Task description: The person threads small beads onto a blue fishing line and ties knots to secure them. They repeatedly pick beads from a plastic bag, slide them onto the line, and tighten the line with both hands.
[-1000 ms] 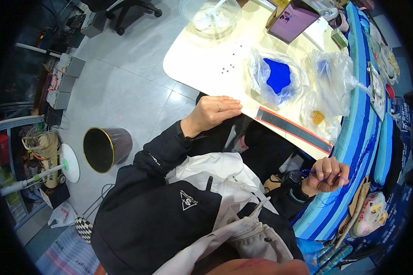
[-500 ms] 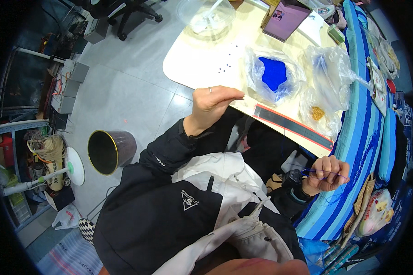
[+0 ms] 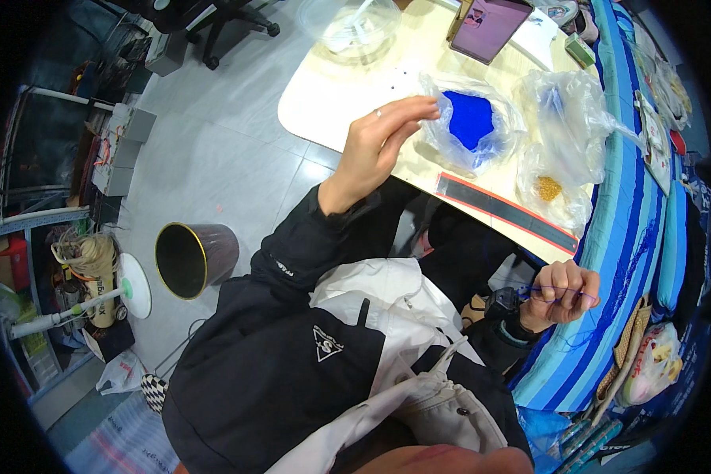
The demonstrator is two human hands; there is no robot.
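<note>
My left hand [image 3: 375,150] is raised over the table's front edge, beside a clear plastic bag [image 3: 502,142]. Its fingers are stretched out, with the thumb apart below them, and nothing can be made out between them. A bright blue mass [image 3: 471,120] fills the bag's opening; its grains are too fine to tell. Lower right, the curled fingers of my right hand [image 3: 557,296] are closed on a thin blue thread [image 3: 536,291], whose strands hang by the striped cover. Small dark bead-like dots [image 3: 394,88] lie on the tabletop, partly hidden by my left hand.
On the pale table [image 3: 308,103] are a black ruler-like strip with red edges [image 3: 505,212], a bag of golden beads [image 3: 548,188], a propped phone [image 3: 490,28] and a clear tub [image 3: 349,35]. A blue-striped cover [image 3: 600,261] borders the right; a bin [image 3: 196,259] stands left.
My left hand has moved away from me and slightly right, toward the blue-filled bag, and its thumb has parted from the fingers. My right hand has barely shifted and keeps the thread.
</note>
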